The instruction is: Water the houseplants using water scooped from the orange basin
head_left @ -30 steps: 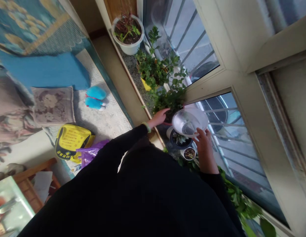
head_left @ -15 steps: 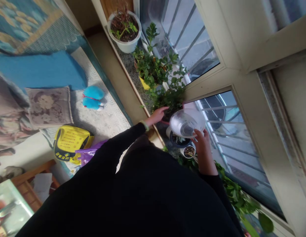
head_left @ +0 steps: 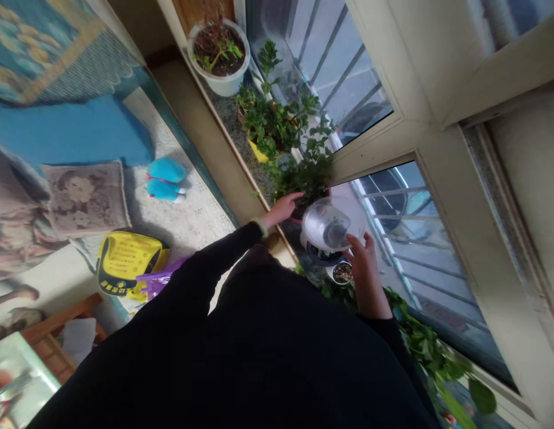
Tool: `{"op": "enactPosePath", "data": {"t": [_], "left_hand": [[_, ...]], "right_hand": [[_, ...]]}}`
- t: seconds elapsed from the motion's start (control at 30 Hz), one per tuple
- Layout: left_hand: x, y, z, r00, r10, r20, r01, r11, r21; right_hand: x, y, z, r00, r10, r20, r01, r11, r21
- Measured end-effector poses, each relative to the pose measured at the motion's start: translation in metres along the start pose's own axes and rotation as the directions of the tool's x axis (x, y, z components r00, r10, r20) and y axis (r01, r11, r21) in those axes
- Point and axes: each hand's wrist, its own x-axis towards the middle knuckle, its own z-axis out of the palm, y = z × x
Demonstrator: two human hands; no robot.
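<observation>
My right hand [head_left: 365, 265] grips the rim of a clear plastic bowl [head_left: 319, 221], thumb and fingers pinching its near right side. The bowl is tilted over the pots, and a little clear liquid seems to lie in it. My left hand [head_left: 282, 210], a pale band at its wrist, reaches to the leafy plant [head_left: 306, 176] in a reddish pot [head_left: 296, 219]. Its index finger is stretched out over the pot's edge among the leaves; the other fingers are partly hidden. Below the bowl are a dark-soiled round pot [head_left: 324, 256] and a small white pot [head_left: 342, 273].
The pots stand on a narrow stone windowsill [head_left: 223, 110] beside framed, barred windows [head_left: 406, 196]. A white pot [head_left: 226, 83] is at the far end, and trailing leaves [head_left: 422, 351] are at lower right. On the left, a bed or bench holds a yellow bag [head_left: 129, 259] and blue plush toy [head_left: 166, 179].
The bowl and my right hand have shifted slightly left, and the bowl seems tipped a little more. My left hand stays by the reddish pot. The whole view has moved slightly.
</observation>
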Motion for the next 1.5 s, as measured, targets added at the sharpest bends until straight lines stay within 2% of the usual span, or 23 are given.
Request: {"op": "enactPosePath", "data": {"t": [0.3,0.4,0.47,0.57,0.7,0.77,0.83,0.97,1.07,1.23,1.5], "left_hand": [[-0.004,0.018,-0.001,0.998,0.035,0.052,-0.046,0.972,0.231],[-0.010,0.024,0.003,0.996,0.046,0.080,-0.072,0.924,0.375],[-0.015,0.028,0.008,0.989,0.081,0.125,-0.132,0.871,0.473],[-0.019,0.038,0.021,0.951,0.179,0.254,-0.299,0.747,0.593],[-0.010,0.063,0.038,0.856,0.281,0.434,-0.516,0.510,0.688],[0.002,0.078,0.042,0.829,0.303,0.470,-0.557,0.383,0.736],[0.017,0.092,0.042,0.823,0.286,0.490,-0.560,0.272,0.782],[0.034,0.106,0.032,0.830,0.202,0.520,-0.549,0.130,0.826],[0.030,0.104,0.022,0.861,0.167,0.481,-0.500,0.093,0.861],[0.007,0.089,0.005,0.898,0.130,0.420,-0.432,0.089,0.897],[-0.008,0.075,-0.008,0.909,0.153,0.387,-0.412,0.187,0.892]], "right_hand": [[0.003,0.004,-0.008,0.999,0.004,-0.053,-0.003,1.000,0.027],[0.005,0.004,-0.010,0.998,0.010,-0.068,-0.006,0.998,0.064],[0.007,0.005,-0.012,0.997,0.010,-0.071,-0.003,0.995,0.095],[0.010,0.006,-0.013,0.997,0.021,-0.071,-0.010,0.989,0.150],[0.012,0.004,-0.016,0.996,0.058,-0.074,-0.040,0.973,0.229],[0.012,0.003,-0.018,0.996,0.065,-0.057,-0.049,0.966,0.255],[0.011,0.001,-0.019,0.996,0.073,-0.046,-0.058,0.962,0.267],[0.010,-0.002,-0.017,0.994,0.095,-0.055,-0.076,0.958,0.278],[0.009,-0.004,-0.013,0.995,0.078,-0.067,-0.056,0.959,0.278],[0.009,-0.007,-0.004,0.995,0.044,-0.085,-0.024,0.975,0.223],[0.012,-0.018,0.011,0.997,0.003,-0.073,0.009,0.986,0.167]]}}
